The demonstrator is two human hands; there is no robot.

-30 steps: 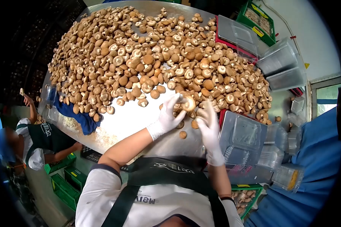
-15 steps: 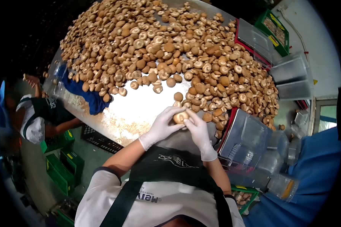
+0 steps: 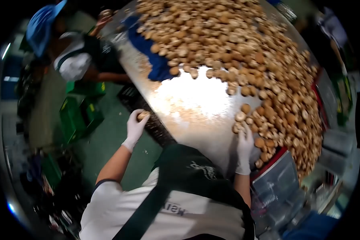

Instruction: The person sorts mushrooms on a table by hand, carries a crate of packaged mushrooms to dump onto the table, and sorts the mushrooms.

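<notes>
My left hand [image 3: 135,129], in a white glove, is closed around a shiitake mushroom [image 3: 143,115] whose pale side shows. It is held out to the left, over a black crate [image 3: 150,120] beside the table. On the right, my gloved right hand [image 3: 245,146] reaches to the near edge of the mushroom pile [image 3: 228,38]. Its fingers are closed against another shiitake mushroom [image 3: 237,127], slightly blurred by motion. More brown-capped mushrooms lie right around those fingertips.
The metal table [image 3: 196,120] carries the pile and a blue cloth [image 3: 158,66]. A co-worker in a blue hat [image 3: 42,30] stands at the left edge, above green crates [image 3: 74,120]. Clear plastic trays [image 3: 276,188] stand right of my body.
Both hands were together around one mushroom over the table. My left hand has swung left with a mushroom; my right hand has moved to the pile. The view has turned left.
</notes>
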